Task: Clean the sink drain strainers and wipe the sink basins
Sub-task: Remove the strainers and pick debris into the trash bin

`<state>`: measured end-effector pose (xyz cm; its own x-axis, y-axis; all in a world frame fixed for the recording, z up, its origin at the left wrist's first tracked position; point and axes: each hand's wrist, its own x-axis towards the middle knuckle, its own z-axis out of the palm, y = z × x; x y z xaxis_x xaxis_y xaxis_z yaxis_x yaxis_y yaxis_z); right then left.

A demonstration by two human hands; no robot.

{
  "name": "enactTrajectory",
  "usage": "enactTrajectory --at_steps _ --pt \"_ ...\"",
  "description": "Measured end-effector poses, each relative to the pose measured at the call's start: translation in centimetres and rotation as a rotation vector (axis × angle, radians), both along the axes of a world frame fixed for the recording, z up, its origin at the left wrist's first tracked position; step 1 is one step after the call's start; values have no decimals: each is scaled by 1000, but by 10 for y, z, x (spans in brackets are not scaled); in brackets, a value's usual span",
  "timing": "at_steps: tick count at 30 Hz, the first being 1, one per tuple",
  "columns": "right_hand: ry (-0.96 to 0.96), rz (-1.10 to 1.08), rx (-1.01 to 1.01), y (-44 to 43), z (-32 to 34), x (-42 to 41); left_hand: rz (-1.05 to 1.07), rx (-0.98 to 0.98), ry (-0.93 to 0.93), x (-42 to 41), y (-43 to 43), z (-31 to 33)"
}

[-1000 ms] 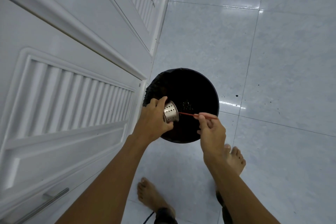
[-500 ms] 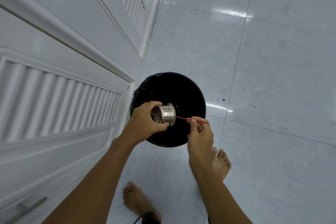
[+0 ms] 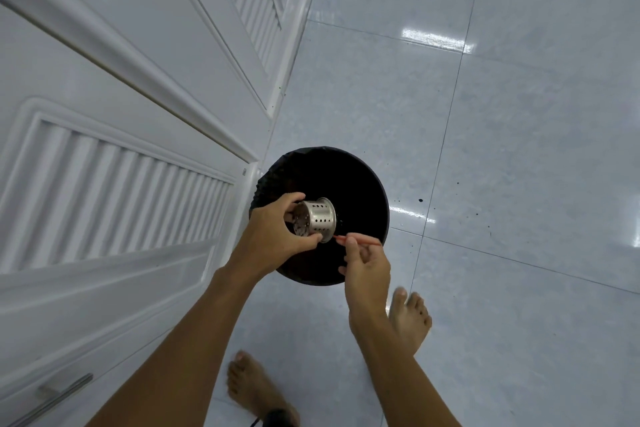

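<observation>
Holding strainer (image 3: 316, 220) on its side over the black bin (image 3: 360, 184), left hand (image 3: 277, 236) grip clenched round it; right hand (image 3: 365, 265) pinching thin red stick (image 3: 358, 240), tip at strainer rim.

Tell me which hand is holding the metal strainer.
The left hand grips the perforated metal strainer over the black bin; the right hand pinches only a thin red stick.

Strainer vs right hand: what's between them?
In the head view, only the thin red stick spans it: pinched in the right hand, tip at the rim of the strainer held by the left hand.
</observation>
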<state>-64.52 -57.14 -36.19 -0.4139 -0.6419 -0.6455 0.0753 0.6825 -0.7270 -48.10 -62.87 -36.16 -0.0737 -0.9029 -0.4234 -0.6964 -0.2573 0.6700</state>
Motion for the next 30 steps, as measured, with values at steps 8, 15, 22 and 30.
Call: enactTrajectory --at_steps 8,15,22,30 --pt "-164 69 -18 -17 10 -14 82 21 74 4 6 -5" --pt "210 188 -58 -10 10 -13 33 34 16 7 17 -8" --pt "203 83 56 0 -4 -6 10 60 -53 3 24 -9" --pt "218 141 71 3 -5 -8 -3 123 -92 -8 20 -4"
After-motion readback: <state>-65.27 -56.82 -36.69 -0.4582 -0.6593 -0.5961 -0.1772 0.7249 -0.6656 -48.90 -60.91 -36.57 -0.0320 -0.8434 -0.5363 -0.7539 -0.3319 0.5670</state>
